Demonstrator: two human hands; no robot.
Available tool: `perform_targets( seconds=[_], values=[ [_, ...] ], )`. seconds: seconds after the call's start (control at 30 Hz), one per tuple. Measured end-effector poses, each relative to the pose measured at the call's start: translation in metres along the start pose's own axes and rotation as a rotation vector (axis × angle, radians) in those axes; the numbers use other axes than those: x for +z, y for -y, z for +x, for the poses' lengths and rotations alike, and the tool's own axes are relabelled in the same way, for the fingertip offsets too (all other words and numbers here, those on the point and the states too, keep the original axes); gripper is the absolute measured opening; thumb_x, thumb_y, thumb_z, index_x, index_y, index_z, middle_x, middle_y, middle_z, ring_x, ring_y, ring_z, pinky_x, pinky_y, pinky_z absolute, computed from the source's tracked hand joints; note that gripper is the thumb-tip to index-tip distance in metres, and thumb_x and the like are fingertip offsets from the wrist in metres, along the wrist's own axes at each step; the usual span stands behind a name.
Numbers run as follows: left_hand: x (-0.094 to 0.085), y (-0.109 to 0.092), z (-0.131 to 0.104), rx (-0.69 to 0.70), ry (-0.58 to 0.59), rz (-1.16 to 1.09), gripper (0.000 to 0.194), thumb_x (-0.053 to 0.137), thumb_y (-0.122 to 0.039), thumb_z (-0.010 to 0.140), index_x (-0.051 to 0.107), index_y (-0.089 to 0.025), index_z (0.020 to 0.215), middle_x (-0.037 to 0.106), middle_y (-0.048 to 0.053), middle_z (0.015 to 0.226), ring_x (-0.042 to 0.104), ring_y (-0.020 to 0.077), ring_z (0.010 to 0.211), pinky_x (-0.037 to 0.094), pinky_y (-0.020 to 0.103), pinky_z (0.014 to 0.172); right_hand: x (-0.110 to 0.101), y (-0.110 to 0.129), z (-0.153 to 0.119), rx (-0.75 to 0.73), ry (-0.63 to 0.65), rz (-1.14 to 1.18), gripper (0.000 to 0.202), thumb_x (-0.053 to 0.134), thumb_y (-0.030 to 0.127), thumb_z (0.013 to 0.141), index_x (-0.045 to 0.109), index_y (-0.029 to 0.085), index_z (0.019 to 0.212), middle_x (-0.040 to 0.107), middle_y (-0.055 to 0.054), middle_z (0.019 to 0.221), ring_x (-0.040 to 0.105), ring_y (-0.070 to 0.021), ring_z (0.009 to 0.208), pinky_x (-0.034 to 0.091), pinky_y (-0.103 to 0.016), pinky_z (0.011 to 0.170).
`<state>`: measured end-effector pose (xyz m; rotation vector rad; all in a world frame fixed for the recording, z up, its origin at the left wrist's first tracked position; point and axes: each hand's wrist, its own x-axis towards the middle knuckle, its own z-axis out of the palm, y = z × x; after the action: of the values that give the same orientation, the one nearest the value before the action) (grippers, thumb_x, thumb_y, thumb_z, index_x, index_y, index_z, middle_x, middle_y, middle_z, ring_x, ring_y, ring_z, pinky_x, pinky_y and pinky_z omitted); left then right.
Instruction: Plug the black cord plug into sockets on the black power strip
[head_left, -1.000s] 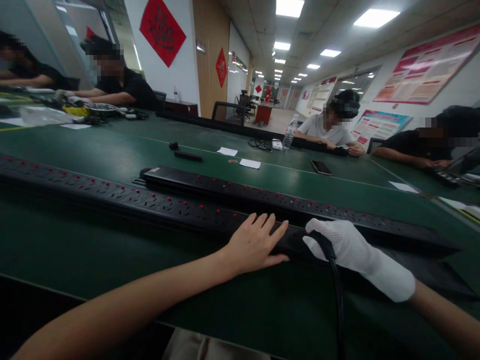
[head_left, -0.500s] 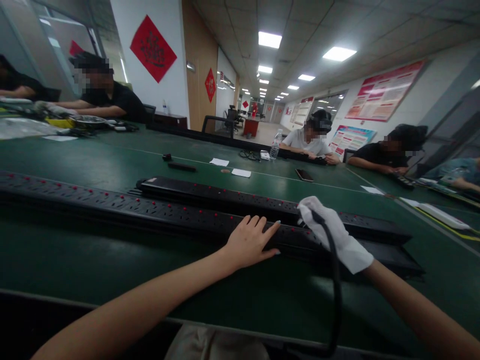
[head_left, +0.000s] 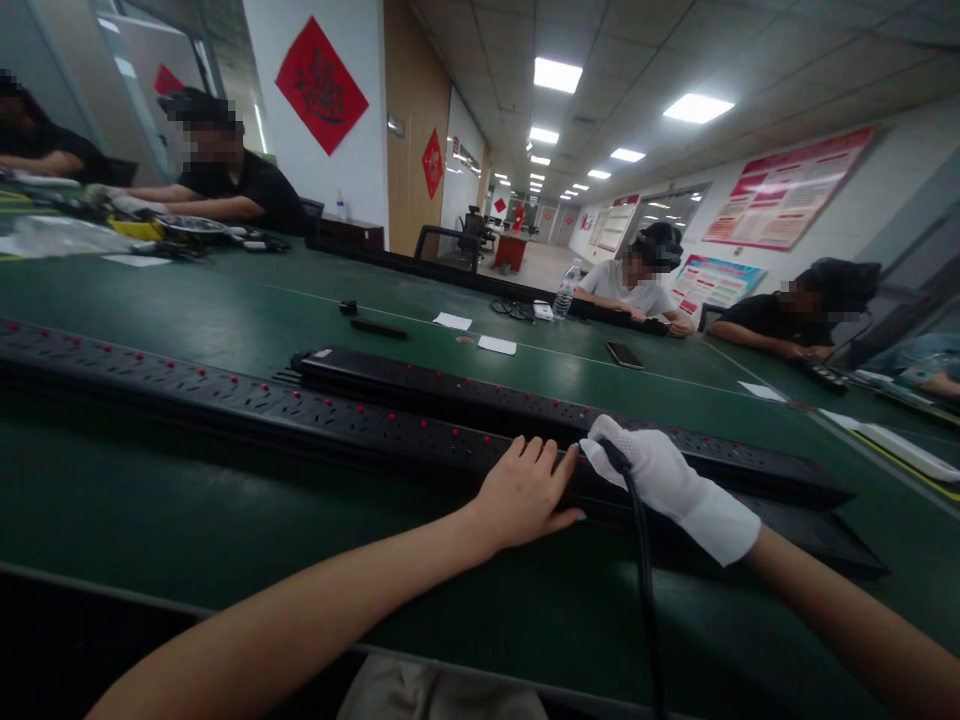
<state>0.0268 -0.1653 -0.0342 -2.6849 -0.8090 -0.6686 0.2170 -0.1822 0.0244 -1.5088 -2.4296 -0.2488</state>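
Long room, head view: lit by ceiling panels (head_left: 557, 75), with a red diamond-shaped hanging (head_left: 321, 88) on a wall at left. Co-workers are seated beyond the green desk (head_left: 217, 520), on which a phone (head_left: 624, 354) and a water bottle (head_left: 566, 290) are also noted.

Two black power strips are laid roughly parallel across the desk: the near strip (head_left: 390, 437) closest to the wearer, the far strip (head_left: 517, 403) just behind it. Both are dotted with red spots along the top.

Step in hand is judged to be the fitting of a plug (head_left: 616, 458) to a socket of the near strip. The plug is held over that strip, right of the left hand; its pins are hidden, so whether it is seated cannot be told. For the next move, alignment of pins with slots and a straight push, with the strip braced, would seem to be called for.

Right hand (head_left: 652, 472): white-gloved, fingers closed around the plug; the cable (head_left: 643, 565) is hung below toward the desk's near edge. Left hand (head_left: 523, 490): bare, empty, fingers spread and rested on the near strip, index tip close to the glove.
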Motion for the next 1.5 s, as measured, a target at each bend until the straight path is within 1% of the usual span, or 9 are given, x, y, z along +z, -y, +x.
perform_targets(
  seconds=[0.13,0.27,0.33,0.6,0.83,0.97,1.17,1.37,1.5],
  values=[
    [0.001,0.001,0.000,0.002,0.001,-0.006,0.063,0.035,-0.055,0.082,0.032,-0.012,0.128,0.049,0.017,0.113,0.045,0.0287,0.105,0.033,0.043,0.084,0.003,0.002,-0.011,-0.004,0.023,-0.006,0.022,0.036,0.035,0.087,0.052,0.020,0.083,0.058,0.001,0.060,0.054,-0.0109,0.052,0.034,-0.020,0.049],
    [0.003,0.003,-0.001,0.023,0.010,-0.030,0.059,0.038,-0.053,0.082,0.033,-0.015,0.128,0.049,0.017,0.115,0.045,0.0296,0.106,0.034,0.043,0.083,0.009,0.010,-0.017,0.024,-0.026,-0.152,0.024,0.040,0.037,0.085,0.054,0.018,0.083,0.059,-0.002,0.063,0.055,-0.0125,0.055,0.034,-0.021,0.050],
    [0.004,0.003,-0.001,0.024,0.008,-0.046,0.058,0.038,-0.052,0.082,0.034,-0.015,0.127,0.048,0.018,0.116,0.045,0.0304,0.107,0.034,0.043,0.084,0.011,0.013,-0.017,0.002,-0.010,-0.179,0.025,0.041,0.038,0.084,0.054,0.017,0.082,0.060,-0.003,0.064,0.055,-0.0126,0.055,0.034,-0.022,0.050],
    [0.002,0.005,-0.001,0.012,0.016,-0.073,0.056,0.036,-0.052,0.083,0.036,-0.016,0.126,0.047,0.017,0.117,0.044,0.0310,0.107,0.033,0.045,0.086,0.012,0.007,-0.017,-0.007,0.051,0.060,0.019,0.047,0.037,0.082,0.050,0.019,0.088,0.059,-0.001,0.069,0.056,-0.0119,0.060,0.039,-0.022,0.054],
    [0.001,0.005,0.000,0.012,0.031,-0.075,0.056,0.036,-0.051,0.084,0.035,-0.016,0.127,0.046,0.017,0.118,0.043,0.0310,0.109,0.033,0.044,0.086,0.014,0.009,-0.020,0.033,0.016,0.013,0.021,0.048,0.038,0.082,0.052,0.019,0.090,0.060,-0.002,0.073,0.057,-0.0126,0.062,0.039,-0.022,0.056],
    [0.001,0.004,0.001,0.006,0.036,-0.073,0.057,0.036,-0.052,0.083,0.032,-0.017,0.129,0.046,0.017,0.119,0.043,0.0305,0.109,0.033,0.043,0.087,0.018,0.014,-0.025,0.080,-0.040,-0.122,0.024,0.048,0.040,0.081,0.053,0.019,0.091,0.061,-0.002,0.073,0.058,-0.0131,0.060,0.038,-0.023,0.054],
    [0.002,0.003,0.002,-0.001,0.064,-0.075,0.057,0.034,-0.052,0.084,0.031,-0.018,0.130,0.045,0.016,0.120,0.043,0.0309,0.110,0.034,0.044,0.088,0.028,0.014,-0.036,0.094,-0.250,-0.230,0.031,0.051,0.041,0.078,0.054,0.017,0.097,0.064,-0.003,0.078,0.061,-0.0146,0.065,0.043,-0.024,0.059],
    [0.005,0.003,0.001,-0.007,0.077,-0.080,0.058,0.033,-0.052,0.084,0.029,-0.018,0.131,0.043,0.016,0.123,0.042,0.0319,0.111,0.032,0.045,0.090,0.027,0.013,-0.037,0.077,-0.254,-0.180,0.033,0.052,0.040,0.078,0.054,0.016,0.100,0.066,-0.005,0.085,0.063,-0.0159,0.072,0.046,-0.026,0.066],
    [0.005,0.002,0.001,-0.006,0.084,-0.080,0.058,0.032,-0.052,0.085,0.029,-0.018,0.131,0.043,0.016,0.123,0.042,0.0318,0.112,0.032,0.045,0.090,0.026,0.015,-0.036,0.087,-0.245,-0.169,0.031,0.052,0.038,0.078,0.054,0.017,0.100,0.065,-0.005,0.087,0.062,-0.0158,0.073,0.047,-0.026,0.066]
  ],
)
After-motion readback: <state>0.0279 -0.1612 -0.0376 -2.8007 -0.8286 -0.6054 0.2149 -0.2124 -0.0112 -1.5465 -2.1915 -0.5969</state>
